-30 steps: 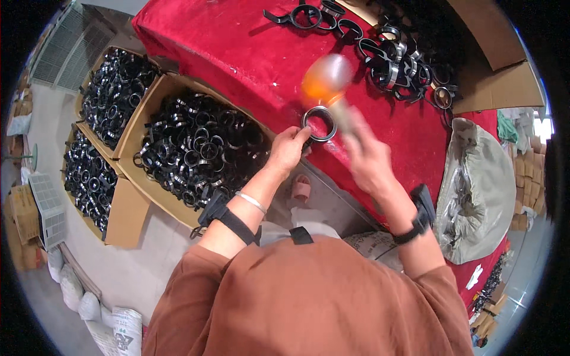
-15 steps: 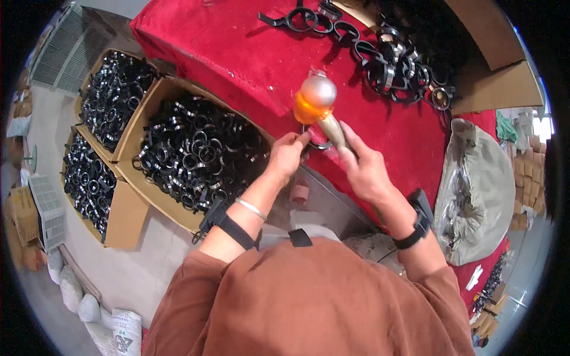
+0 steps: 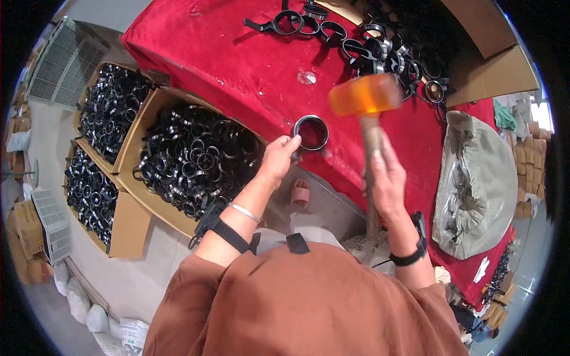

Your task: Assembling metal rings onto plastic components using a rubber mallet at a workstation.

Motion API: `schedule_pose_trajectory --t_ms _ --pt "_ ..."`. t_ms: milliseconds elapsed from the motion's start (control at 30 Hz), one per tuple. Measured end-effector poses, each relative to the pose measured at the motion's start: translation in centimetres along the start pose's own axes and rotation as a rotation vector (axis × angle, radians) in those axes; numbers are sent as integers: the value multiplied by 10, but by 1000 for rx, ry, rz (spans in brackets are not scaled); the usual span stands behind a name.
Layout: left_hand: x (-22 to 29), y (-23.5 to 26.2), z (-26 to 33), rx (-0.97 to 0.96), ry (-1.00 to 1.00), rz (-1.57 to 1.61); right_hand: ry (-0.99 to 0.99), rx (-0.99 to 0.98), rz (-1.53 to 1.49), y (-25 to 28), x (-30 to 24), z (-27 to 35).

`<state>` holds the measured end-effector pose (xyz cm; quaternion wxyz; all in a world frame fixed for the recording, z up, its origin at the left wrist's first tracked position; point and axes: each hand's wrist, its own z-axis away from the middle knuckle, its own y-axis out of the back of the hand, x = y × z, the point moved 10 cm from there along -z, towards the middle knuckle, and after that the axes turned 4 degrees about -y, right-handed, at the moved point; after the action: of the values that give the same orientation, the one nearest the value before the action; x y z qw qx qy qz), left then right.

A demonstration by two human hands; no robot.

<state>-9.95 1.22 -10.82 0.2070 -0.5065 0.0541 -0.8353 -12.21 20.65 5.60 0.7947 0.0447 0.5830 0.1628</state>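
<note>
My right hand [image 3: 386, 177] is wrapped round the wooden handle of a mallet [image 3: 365, 95] with a translucent orange head, raised and slightly blurred over the red cloth. Near the cloth's front edge, my left hand [image 3: 280, 159] pinches a black ring [image 3: 311, 133] with a shiny rim between thumb and fingers. The mallet head is up and to the right of the ring, apart from it. More black rings with handles [image 3: 288, 22] lie in a row and a heap at the far side of the table.
Open cardboard boxes [image 3: 133, 155] full of similar black rings stand on the left. The red-covered table [image 3: 225, 53] carries another cardboard box [image 3: 475, 80] at the far right. A grey-green sack [image 3: 475, 187] lies at the right. A pink slipper [image 3: 300, 193] shows below the table edge.
The mallet has swung up and right, away from the ring, its head turned sideways. My left hand still holds the ring, which now shows whole.
</note>
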Motion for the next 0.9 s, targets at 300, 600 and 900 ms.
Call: schedule_pose_trajectory --t_ms 300,600,900 --pt "7 -2 -5 0 -26 19 213 -4 502 -16 48 40" --pt "7 -9 -3 -11 -53 18 206 -52 384 -20 65 44" --pt "16 75 28 73 -126 -206 90 94 343 50 67 34"
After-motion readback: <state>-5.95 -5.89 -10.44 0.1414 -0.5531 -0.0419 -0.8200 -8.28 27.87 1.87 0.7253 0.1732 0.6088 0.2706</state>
